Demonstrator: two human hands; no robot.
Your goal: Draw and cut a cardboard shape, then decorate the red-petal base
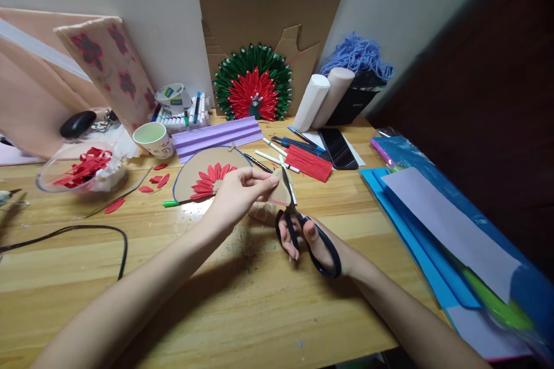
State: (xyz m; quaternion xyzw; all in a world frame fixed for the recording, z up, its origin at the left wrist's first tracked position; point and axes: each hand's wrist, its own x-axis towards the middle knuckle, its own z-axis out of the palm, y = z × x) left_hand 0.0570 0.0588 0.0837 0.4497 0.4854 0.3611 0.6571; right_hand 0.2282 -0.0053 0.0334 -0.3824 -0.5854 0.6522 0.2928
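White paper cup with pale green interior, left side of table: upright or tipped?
Upright: the white paper cup stands on the light wooden table, its round open mouth facing up, pale interior visible.

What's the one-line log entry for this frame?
left hand: pinching tan piece | right hand: holding black-handled scissors, blades at tan piece | beyond left hand: blue-edged cardboard with red petals

The left hand [242, 191] partly hides the rounded cardboard [191, 167], perhaps red petals [206, 182] too.
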